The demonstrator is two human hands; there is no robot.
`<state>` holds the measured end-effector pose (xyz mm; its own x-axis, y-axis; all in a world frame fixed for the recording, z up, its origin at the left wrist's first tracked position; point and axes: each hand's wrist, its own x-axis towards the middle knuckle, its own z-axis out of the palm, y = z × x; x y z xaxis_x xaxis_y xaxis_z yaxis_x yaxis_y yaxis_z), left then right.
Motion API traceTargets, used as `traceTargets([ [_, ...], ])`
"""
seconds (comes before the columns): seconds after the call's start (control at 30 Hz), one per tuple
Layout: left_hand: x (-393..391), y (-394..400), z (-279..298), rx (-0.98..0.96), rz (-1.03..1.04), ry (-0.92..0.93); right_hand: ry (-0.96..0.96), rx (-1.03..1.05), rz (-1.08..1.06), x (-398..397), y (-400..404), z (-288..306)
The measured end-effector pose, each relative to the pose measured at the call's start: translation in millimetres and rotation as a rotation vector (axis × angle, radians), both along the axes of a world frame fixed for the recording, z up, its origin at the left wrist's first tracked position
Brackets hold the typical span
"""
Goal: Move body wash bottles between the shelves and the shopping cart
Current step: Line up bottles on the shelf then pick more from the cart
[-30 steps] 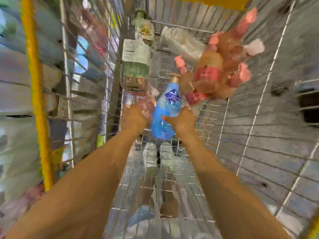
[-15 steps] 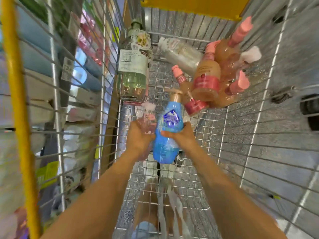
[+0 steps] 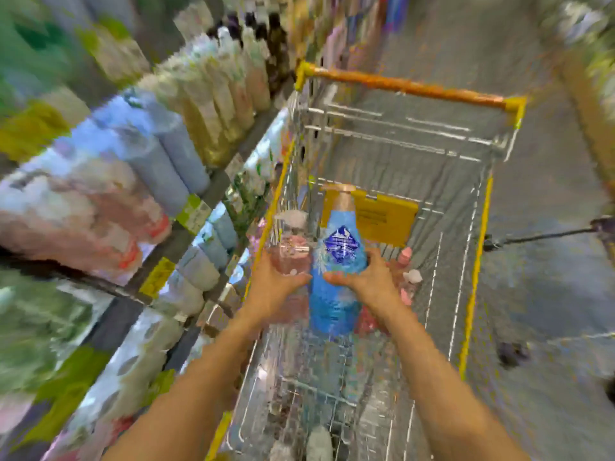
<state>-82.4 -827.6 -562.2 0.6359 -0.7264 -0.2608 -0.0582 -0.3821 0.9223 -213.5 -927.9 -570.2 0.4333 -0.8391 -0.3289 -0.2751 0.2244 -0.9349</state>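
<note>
While the left hand (image 3: 278, 287) gripped a pink bottle (image 3: 293, 257) and the right hand (image 3: 364, 282) a blue bottle (image 3: 337, 287) above the shopping cart (image 3: 472, 261), shelving both seemingly remained, with other bottles (image 3: 407, 277) left inside.

Two hands are seen — the left hand (image 3: 278, 282) and the right hand (image 3: 369, 281). Two bottles are held upright: one pink bottle (image 3: 293, 252), one blue bottle (image 3: 339, 261). One shopping cart (image 3: 406, 86) is counted. At nine o'clock, shelves (image 3: 186, 224) carry many bottles — too blurred to be counted.
</note>
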Motion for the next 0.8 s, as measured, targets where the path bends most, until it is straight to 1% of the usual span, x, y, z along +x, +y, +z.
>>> traceTargets([
  [0.07, 8, 13, 47, -0.059, 0.043, -0.023, -0.045, -0.085, 0.039, 11, 10, 44],
  [0.17, 18, 48, 110, -0.166, 0.081, -0.065, -0.127, -0.159, 0.1, 24, 34, 108],
  [0.27, 21, 97, 163, -0.232, 0.143, -0.141, -0.19, -0.233, 0.202, 32, 67, 166],
  [0.37, 23, 151, 202, -0.317, 0.231, -0.202, -0.249, -0.324, 0.305, 43, 106, 211],
  [0.47, 14, 212, 235, -0.312, 0.348, -0.284, -0.266, -0.379, 0.423, 53, 153, 244],
  [0.6, -10, 295, 263, -0.32, 0.568, -0.379, -0.337, -0.403, 0.64, 64, 220, 274],
  [0.73, -49, 363, 270, -0.277, 0.777, -0.411, -0.391, -0.388, 0.831, 60, 277, 282],
  [0.8, -70, 392, 269, -0.25, 0.846, -0.405, -0.405, -0.374, 0.918, 53, 301, 278],
])
